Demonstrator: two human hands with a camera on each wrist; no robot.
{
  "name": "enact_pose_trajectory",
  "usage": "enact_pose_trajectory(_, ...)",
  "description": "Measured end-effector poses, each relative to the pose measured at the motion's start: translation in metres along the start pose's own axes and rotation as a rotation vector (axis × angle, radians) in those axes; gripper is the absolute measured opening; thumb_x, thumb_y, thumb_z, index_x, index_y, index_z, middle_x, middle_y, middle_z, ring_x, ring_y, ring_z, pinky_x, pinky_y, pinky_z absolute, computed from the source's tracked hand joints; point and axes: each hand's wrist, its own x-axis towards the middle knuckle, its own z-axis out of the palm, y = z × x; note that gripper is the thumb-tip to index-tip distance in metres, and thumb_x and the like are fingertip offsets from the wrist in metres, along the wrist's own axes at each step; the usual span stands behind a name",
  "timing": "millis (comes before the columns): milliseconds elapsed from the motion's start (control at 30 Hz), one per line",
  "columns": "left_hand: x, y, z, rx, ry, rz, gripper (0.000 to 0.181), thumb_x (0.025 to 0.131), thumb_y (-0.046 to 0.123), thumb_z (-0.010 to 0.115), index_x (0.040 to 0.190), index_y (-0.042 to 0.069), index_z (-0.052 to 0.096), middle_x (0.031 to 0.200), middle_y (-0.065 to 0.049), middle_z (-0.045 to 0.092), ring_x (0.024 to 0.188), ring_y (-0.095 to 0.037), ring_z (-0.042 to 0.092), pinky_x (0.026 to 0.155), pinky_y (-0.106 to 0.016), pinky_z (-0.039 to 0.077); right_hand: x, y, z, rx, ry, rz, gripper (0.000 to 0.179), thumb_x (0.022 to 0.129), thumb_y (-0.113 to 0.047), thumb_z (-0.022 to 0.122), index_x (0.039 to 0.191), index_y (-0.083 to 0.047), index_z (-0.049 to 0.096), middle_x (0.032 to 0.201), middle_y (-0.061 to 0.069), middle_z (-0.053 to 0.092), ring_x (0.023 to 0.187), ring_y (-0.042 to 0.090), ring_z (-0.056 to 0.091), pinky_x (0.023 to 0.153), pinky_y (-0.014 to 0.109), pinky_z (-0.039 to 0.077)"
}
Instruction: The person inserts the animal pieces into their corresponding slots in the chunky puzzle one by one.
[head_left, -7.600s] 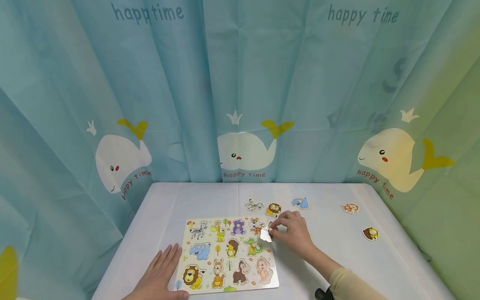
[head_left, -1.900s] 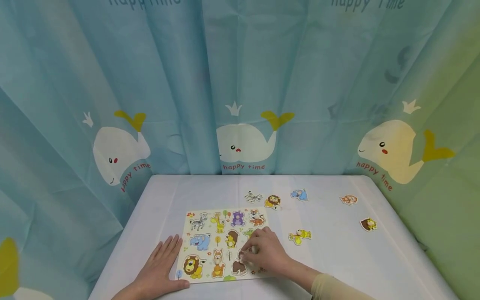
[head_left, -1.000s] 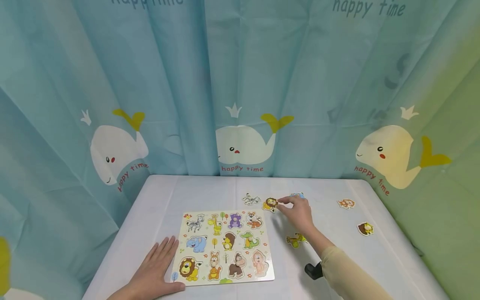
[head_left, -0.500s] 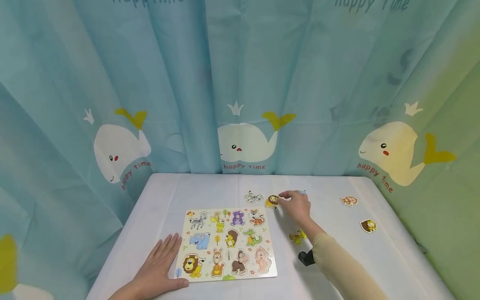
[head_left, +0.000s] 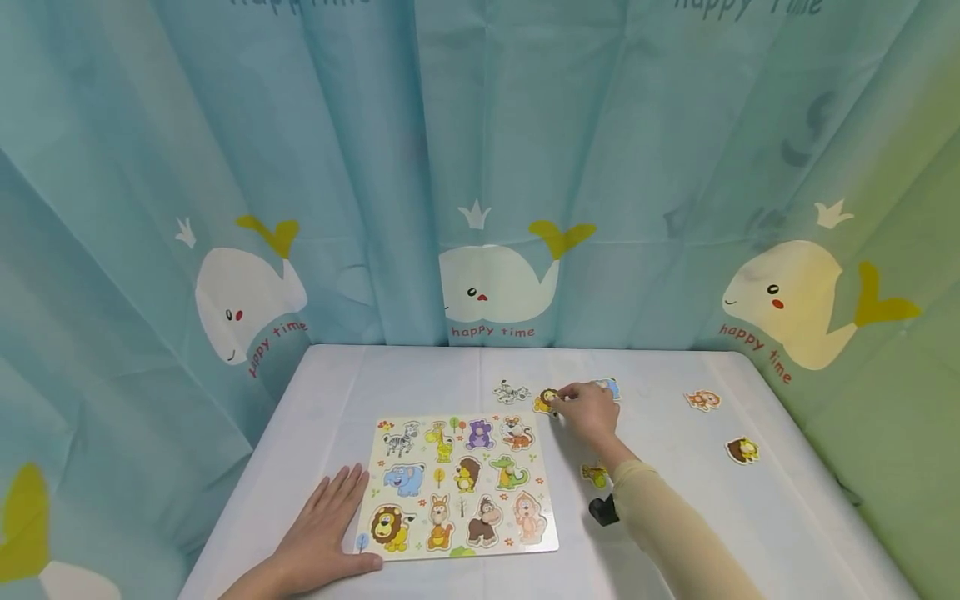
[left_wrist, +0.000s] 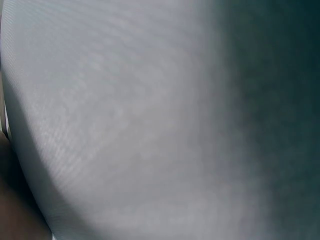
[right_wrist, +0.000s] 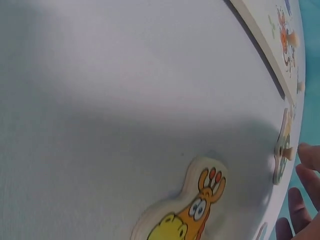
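Note:
A wooden animal puzzle board [head_left: 415, 502] lies on the table, printed with a zebra, elephant, lion and others. My left hand [head_left: 322, 533] rests flat at its left edge, thumb at the front left corner. In the left wrist view, skin [left_wrist: 20, 215] shows beside a blurred pale surface. Beyond the board's far right corner, my right hand [head_left: 592, 412] reaches over a loose lion piece [head_left: 543, 402]. In the right wrist view, its fingertips [right_wrist: 307, 152] are close to that piece's wooden knob [right_wrist: 288, 153], a small gap between.
A zebra piece [head_left: 512, 392] lies left of the lion, a blue elephant piece [head_left: 613, 386] partly behind my right hand. A giraffe piece [right_wrist: 192, 210] lies under the right forearm. Farther right are a monkey piece [head_left: 702, 400] and a hedgehog piece [head_left: 742, 451]. A curtain [head_left: 375, 167] hangs behind.
My right hand held a piece above the board's right side, then worked at the gorilla; since then it has moved away to the lion piece. The left hand has stayed by the board.

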Motion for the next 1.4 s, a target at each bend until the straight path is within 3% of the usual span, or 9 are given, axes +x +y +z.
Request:
enact_pose_trajectory(233,0.0,0.001,0.001,-0.006,-0.006,-0.001,0.128,0.071,0.083,0.068,0.16,0.001,0.028,0.168,-0.015,0.021,0.155,-0.038,0.012,0.115,-0.019,-0.021,0.0,-0.002,0.006,-0.011,0.013,0.011,0.02,0.087,-0.031,0.079,0.093,-0.013,0.078,0.106,0.012,0.066,0.11,0.042,0.051,0.092,0.061,0.038)
enact_pose_trajectory(867,0.003,0.002,0.0,-0.01,-0.026,-0.008,0.129,0.071,0.084,0.066,0.162,0.003,0.025,0.17,-0.013,0.018,0.156,-0.036,0.009,0.117,-0.023,-0.02,0.004,-0.002,0.018,-0.05,0.072,0.027,0.027,0.09,-0.037,0.077,0.087,-0.01,0.075,0.101,0.013,0.065,0.105,0.039,0.051,0.089,0.057,0.04)
enact_pose_trajectory(1400,0.002,0.001,-0.001,-0.02,-0.04,-0.027,0.13,0.069,0.084,0.068,0.162,0.003,0.025,0.17,-0.013,0.017,0.156,-0.035,0.007,0.12,-0.029,-0.017,0.002,-0.007,0.024,-0.056,0.121,0.013,0.024,0.089,-0.029,0.077,0.077,-0.009,0.071,0.095,0.013,0.063,0.098,0.036,0.05,0.085,0.053,0.04)
